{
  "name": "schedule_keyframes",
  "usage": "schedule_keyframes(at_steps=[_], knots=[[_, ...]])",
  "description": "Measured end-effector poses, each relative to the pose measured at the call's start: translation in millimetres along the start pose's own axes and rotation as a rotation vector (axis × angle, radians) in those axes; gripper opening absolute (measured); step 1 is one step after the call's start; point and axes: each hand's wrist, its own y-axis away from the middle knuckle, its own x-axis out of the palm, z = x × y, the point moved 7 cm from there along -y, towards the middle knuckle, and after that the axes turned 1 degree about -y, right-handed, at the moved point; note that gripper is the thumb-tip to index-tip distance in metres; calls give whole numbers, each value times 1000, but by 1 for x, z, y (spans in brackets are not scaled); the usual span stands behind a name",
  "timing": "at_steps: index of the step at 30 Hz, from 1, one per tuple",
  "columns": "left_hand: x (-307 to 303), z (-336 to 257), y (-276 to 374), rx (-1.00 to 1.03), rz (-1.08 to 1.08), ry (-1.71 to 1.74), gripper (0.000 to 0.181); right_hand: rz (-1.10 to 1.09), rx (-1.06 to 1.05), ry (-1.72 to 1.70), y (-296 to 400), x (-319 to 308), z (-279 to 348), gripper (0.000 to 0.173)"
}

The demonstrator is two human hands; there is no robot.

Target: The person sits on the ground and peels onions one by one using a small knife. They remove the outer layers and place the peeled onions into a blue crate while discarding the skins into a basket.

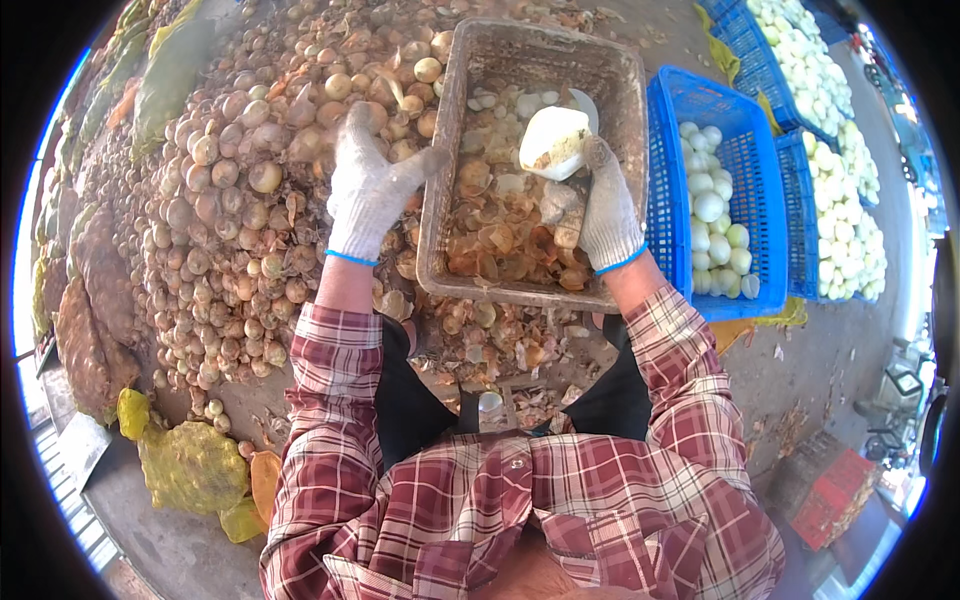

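My left hand, in a white knit glove with dirty fingertips, is spread with nothing in it, between the heap of unpeeled onions and the left rim of a worn plastic crate. Over the crate's right half, my gloved right hand is closed on a knife with a wooden handle; part of its curved blade shows. A large pale peeled onion sits against the blade and my right fingertips, partly covering the blade. Brown onion skins and whitish peel pieces lie in the crate below.
Right of the crate stands a blue basket with peeled onions; fuller blue baskets are beyond it. Filled mesh sacks lie at left. Onion skins litter the floor between my legs. A red box is at lower right.
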Motion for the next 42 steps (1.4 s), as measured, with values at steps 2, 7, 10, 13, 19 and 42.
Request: schedule_keyframes(at_steps=[2, 7, 10, 13, 19, 42], knots=[[3, 0, 2, -45, 95, 179, 101, 31, -25, 84, 1, 14, 2, 58], [64, -57, 35, -254, 645, 1266, 103, 92, 3, 222, -1, 22, -19, 53], [91, -47, 43, -443, 622, 1528, 101, 251, -30, 460, 0, 42, -17, 58], [89, -47, 40, -248, 774, 1740, 96, 243, -97, 598, 0, 50, -3, 50], [67, -43, 34, -207, 620, 1592, 78, -22, -639, 973, 8, 60, 29, 30], [69, -23, 12, -211, 370, 1860, 65, 52, -581, 1489, 42, 68, 10, 27]])
